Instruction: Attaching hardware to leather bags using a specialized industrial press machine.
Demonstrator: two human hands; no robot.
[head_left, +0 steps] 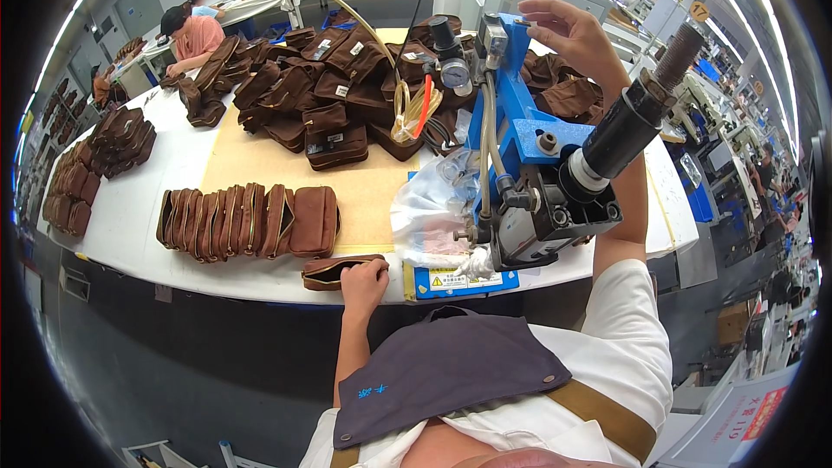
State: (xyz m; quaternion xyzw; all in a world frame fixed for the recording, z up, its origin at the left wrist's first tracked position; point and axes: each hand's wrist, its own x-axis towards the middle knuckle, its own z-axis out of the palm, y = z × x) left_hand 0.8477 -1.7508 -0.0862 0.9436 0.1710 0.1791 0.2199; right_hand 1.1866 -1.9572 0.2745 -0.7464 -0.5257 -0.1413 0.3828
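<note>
My left hand (364, 282) grips the right end of a brown zip pouch (325, 272) at the table's front edge. The pouch lies with its zipped mouth gaping upward. My right hand (568, 33) is raised by the top of a blue press (511, 78), fingers apart and curved. A small dark part shows by its fingertips; whether they touch it I cannot tell. The press has a black cylinder (620, 130), a pressure gauge (454, 74) and air hoses. Clear plastic sheeting (433, 208) and white wrapping hang around its lower end.
A row of brown pouches (230, 221) stands left of my left hand. Behind it lies a large heap of darker brown pouches (347, 78). More stacks (121, 139) sit at the table's left end. A person in a pink top (198, 39) works at the far left.
</note>
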